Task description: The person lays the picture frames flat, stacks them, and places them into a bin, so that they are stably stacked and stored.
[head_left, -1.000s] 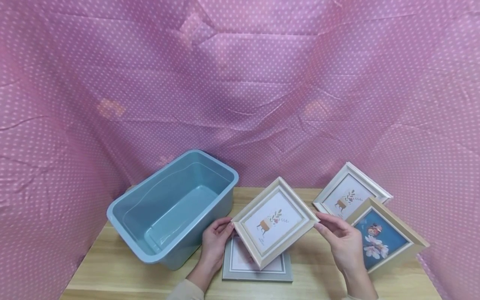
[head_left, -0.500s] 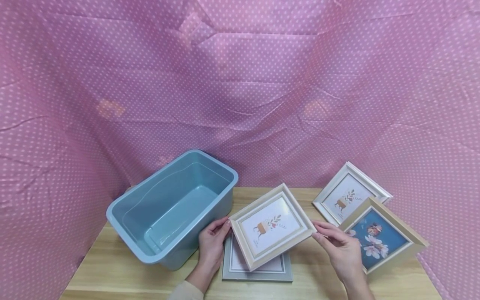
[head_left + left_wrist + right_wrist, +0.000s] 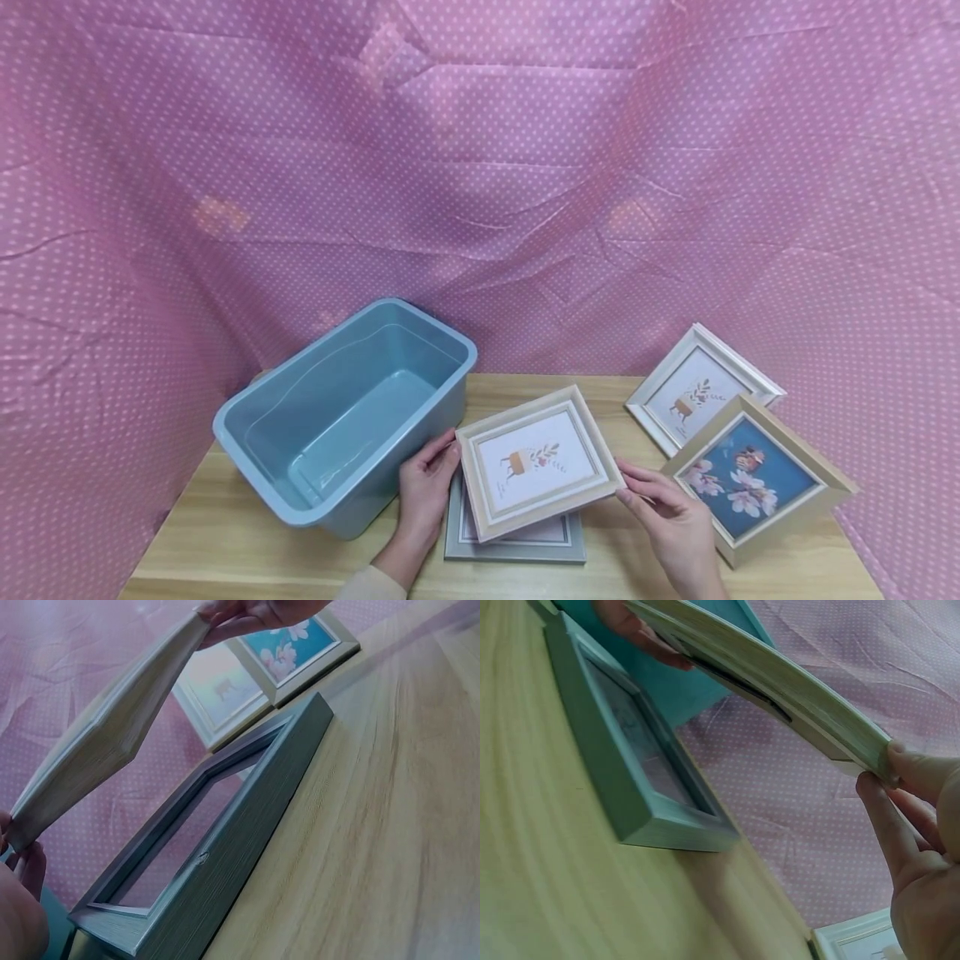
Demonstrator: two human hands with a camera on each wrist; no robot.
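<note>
Between both hands a cream picture frame (image 3: 536, 462) with a plant-pot print is held up, tilted, above the table. My left hand (image 3: 426, 492) pinches its left corner; my right hand (image 3: 675, 521) pinches its right corner between thumb and fingers. Beneath it a grey picture frame (image 3: 517, 552) lies flat on the table, partly covered from the head view. In the right wrist view the underside of the held picture frame (image 3: 772, 686) shows a dark slot-like strip, and the grey picture frame (image 3: 604, 742) lies below, apart from it.
An empty blue-grey plastic bin (image 3: 345, 417) stands at the left. To the right, a white picture frame (image 3: 693, 392) lies partly under a gold picture frame (image 3: 757, 483) with a blossom picture. Pink dotted cloth (image 3: 480, 208) hangs behind the wooden table (image 3: 247, 550).
The held picture frame has turned clockwise and its right corner has come down. My right hand has moved a little left and down with it; my left hand has barely moved.
</note>
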